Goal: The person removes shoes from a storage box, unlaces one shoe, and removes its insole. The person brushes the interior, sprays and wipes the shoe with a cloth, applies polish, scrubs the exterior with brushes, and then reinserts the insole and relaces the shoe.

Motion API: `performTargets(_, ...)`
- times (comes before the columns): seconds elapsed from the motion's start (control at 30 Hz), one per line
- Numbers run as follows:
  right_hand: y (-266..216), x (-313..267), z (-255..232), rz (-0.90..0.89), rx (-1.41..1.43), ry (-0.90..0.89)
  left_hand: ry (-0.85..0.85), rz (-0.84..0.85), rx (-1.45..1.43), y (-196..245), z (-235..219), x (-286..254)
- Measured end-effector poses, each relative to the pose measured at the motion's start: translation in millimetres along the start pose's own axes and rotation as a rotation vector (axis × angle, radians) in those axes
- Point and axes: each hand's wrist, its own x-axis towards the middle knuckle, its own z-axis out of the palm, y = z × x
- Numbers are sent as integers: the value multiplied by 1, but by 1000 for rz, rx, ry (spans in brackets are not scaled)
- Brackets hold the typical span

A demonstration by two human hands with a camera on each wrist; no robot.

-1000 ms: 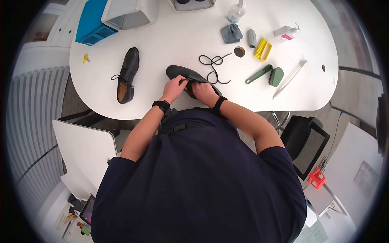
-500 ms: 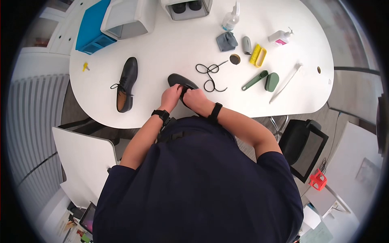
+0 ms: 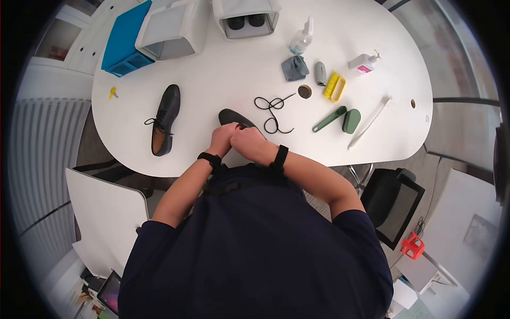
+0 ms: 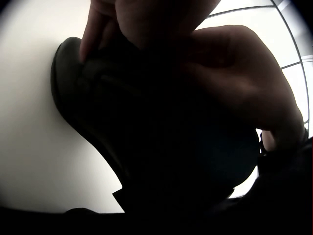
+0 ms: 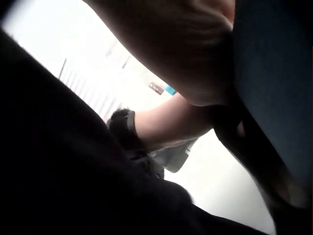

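Observation:
A black shoe (image 3: 234,116) lies near the table's front edge, toe pointing away to the left, its rear hidden by the hands and torso. In the left wrist view the shoe (image 4: 68,73) is dark, and its heel shows low down. My left hand (image 3: 222,139) grips the shoe's upper, fingers bent over it near the toe. Close beside it, my right hand (image 3: 252,144) curls at the shoe's opening; its fingertips are hidden. A black lace (image 3: 274,112) lies loose on the table right of the shoe. The other black shoe (image 3: 167,117), laced, stands at the left.
Further back are a blue box (image 3: 126,40), white bins (image 3: 175,32) and a spray bottle (image 3: 301,41). Right of the lace lie a grey cloth (image 3: 295,68), a yellow brush (image 3: 333,86), a green brush (image 3: 330,119), a green case (image 3: 351,121) and a white stick brush (image 3: 370,122).
The head view has shifted, so the table's things appear lower. Both hands have come closer together over the shoe, and the right hand has moved left toward the left one.

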Motion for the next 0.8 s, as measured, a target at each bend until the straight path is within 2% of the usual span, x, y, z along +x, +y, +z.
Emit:
performTargets(0.1, 0, -14, -24, 22, -36, -6, 26, -35, -29, 3, 2, -3)
performTargets(0.17, 11, -37, -43, 34, 58, -226, -14, -116, -30, -2, 6, -4)
performTargets(0.23, 24, -70, -48, 138, 244, -102, 0, -111, -87, -5, 6, -10)
performTargets(0.33, 49, -118, -52, 239, 383, -92, -1, -110, -178, -10, 6, -14)
performTargets(0.4, 58, -143, -52, 421, 619, 7, -19, -113, -210, -11, 6, -15)
performTargets(0.53, 65, -157, -35, 563, 602, 119, -39, -102, -181, -14, 7, -8)
performTargets(0.6, 68, -150, -25, 603, 482, 225, -51, -94, -151, -16, 9, -5)
performTargets(0.73, 81, -125, -21, 562, 413, 406, -73, -106, -164, -16, 7, -7)
performTargets(0.8, 87, -112, -23, 580, 394, 427, -89, -126, -181, -14, 6, -8)
